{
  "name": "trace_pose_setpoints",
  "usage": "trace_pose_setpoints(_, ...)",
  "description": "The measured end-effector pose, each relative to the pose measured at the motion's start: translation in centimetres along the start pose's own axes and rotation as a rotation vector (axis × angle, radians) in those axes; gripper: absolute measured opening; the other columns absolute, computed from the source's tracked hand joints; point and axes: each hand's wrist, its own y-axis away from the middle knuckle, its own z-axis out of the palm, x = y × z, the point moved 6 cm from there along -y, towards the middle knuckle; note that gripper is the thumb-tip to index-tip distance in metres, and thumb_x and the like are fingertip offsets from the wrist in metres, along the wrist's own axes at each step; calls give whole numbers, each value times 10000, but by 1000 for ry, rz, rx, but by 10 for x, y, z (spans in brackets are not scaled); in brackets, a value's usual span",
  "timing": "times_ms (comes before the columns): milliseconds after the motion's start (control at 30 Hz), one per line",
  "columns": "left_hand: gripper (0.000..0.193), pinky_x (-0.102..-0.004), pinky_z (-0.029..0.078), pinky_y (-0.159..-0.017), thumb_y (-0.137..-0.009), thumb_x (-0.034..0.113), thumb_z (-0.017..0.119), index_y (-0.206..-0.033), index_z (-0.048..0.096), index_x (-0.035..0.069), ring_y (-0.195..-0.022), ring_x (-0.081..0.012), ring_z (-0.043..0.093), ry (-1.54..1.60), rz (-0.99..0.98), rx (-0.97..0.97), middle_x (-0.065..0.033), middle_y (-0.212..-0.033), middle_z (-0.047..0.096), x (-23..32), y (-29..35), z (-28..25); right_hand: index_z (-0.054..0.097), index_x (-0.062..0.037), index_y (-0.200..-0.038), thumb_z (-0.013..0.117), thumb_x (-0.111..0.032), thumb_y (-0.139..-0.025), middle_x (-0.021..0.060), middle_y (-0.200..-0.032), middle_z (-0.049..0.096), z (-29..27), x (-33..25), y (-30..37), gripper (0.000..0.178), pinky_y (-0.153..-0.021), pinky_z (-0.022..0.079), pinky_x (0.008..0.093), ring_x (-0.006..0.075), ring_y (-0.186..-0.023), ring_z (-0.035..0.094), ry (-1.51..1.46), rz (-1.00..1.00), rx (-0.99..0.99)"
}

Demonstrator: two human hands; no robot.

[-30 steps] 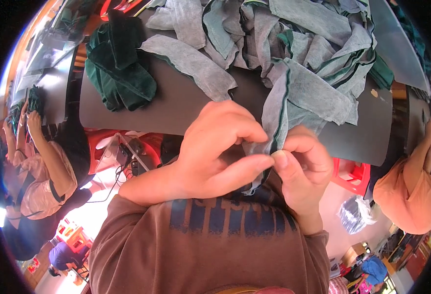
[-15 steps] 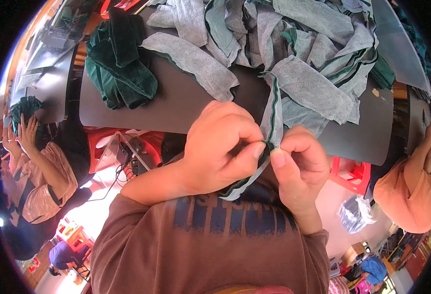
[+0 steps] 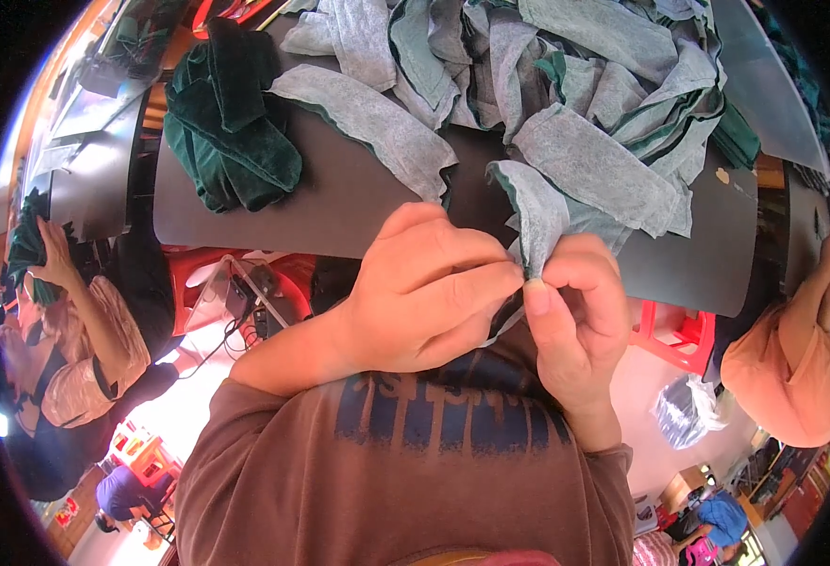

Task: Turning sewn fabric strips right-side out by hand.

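Note:
Between my two hands, just in front of the table's near edge, is a narrow strip of fabric point(image 3: 542, 212), grey on one face with a dark green edge. My left hand point(image 3: 438, 288) is closed, its fingertips pinching the strip's edge. My right hand point(image 3: 580, 316) pinches the same strip between thumb and forefinger, right beside the left fingertips. The strip's far end stands up and curls over above the table. Its lower part is mostly hidden behind my left hand. Another grey strip point(image 3: 372, 123) lies flat on the table beyond my left hand.
A heap of grey and green fabric strips point(image 3: 594, 151) covers the far right of the dark table point(image 3: 235, 231). Folded dark green velvet point(image 3: 231, 123) lies at the left. Red stools point(image 3: 674, 335) stand below the table. Co-workers sit on the left point(image 3: 84, 349) and right point(image 3: 783, 368).
The strip has turned so more of its grey face shows, and its far end has bent over. My left fingers have shifted slightly right, closer to my right fingertips.

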Motion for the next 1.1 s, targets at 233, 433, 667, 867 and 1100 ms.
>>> trace_pose_setpoints(233,152,-309,416,-679,-754,77,620,-881,629,-6,-701,-206,550,547,-517,-231,-94,-812,594,-19,2,6,551,-44,-776,660,4,-637,76,-707,514,3,-16,-1,183,-557,385,328,253,-598,489,368,-274,-131)
trace_pose_setpoints(433,138,-216,402,-638,-859,59,555,-958,605,-23,-714,-71,496,1340,-1005,-179,-10,-821,560,-25,23,18,553,-48,-785,668,-7,-627,77,-713,521,3,-18,4,200,-550,383,330,257,-608,499,384,-224,-168)
trace_pose_setpoints(667,85,-204,387,-631,-847,77,589,-901,569,14,-717,-63,476,807,-685,-70,4,-785,506,-23,13,17,557,-25,-797,652,-7,-705,70,-711,509,3,-5,9,133,-558,380,295,209,-601,486,73,-32,-161)
trace_pose_setpoints(867,56,-220,382,-603,-833,68,583,-837,556,19,-686,-79,466,707,-595,-149,-12,-772,489,-19,10,12,554,-8,-799,616,2,-764,47,-728,510,5,3,14,72,-579,363,244,134,-640,469,-158,104,-153)
trace_pose_setpoints(1100,43,-222,370,-571,-814,53,569,-820,544,19,-648,-84,453,732,-570,-60,-17,-757,481,-17,13,13,544,-14,-799,601,-1,-786,25,-774,505,6,10,17,60,-635,354,223,103,-696,450,-417,243,-83)
